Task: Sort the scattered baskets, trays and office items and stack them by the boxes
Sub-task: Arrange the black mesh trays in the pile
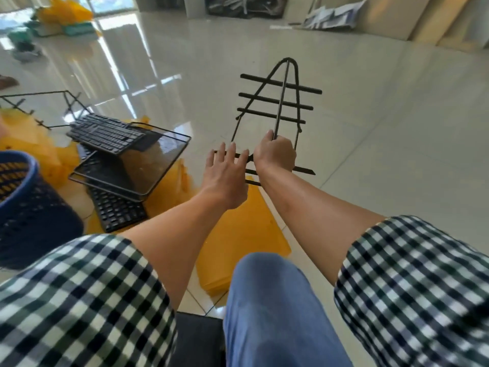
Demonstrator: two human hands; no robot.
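– Gripping what, that right hand?
– The black wire rack. Its fingers are curled round the rack's thin middle rod, near the lower end.
– And the left hand?
– Flat, fingers straight and spread, its fingertips over one of the lower crossbars. It holds nothing.
– Where is the rack?
– Straight ahead of the person, raised over the pale tiled floor, its arched end pointing away.
– What else is about?
– To the left, tilted mesh trays with a keyboard on top and another keyboard under them. A blue basket sits at the left edge; yellow folders lie below the arms.
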